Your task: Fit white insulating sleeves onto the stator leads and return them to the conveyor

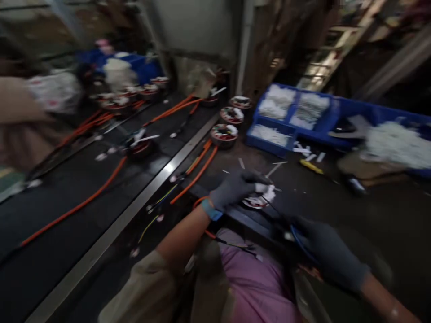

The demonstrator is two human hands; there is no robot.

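Beside a steel rail (pixel 131 220) on a dim assembly line, a dark workbench (pixel 336 211) is worked at by a person in grey gloves. One round red-rimmed part (pixel 257 202), bound with white strips on its upper side, is held just above the bench edge, its disc face tilted upward. A thin dark wire (pixel 278 211) is led from it toward the lower right. The part is gripped by the left hand (pixel 234 189), whose fingers are closed around it; a blue band is worn at that wrist. The right hand (pixel 328 255) is kept beside a blue wire loop (pixel 301 242), though whether the loop is held cannot be told.

Three similar round parts (pixel 224 136) are lined up beyond, near the rail. A blue divided tray (pixel 269 139) stands past them, with white strips packed into its three visible compartments, and more are heaped in a blue crate (pixel 350 110). A yellow-handled tool (pixel 311 167) is laid in front of the tray. On the black conveyor belt (pixel 67 220), orange cables (pixel 77 208) and further round parts (pixel 139 148) are set, too blurred to count.
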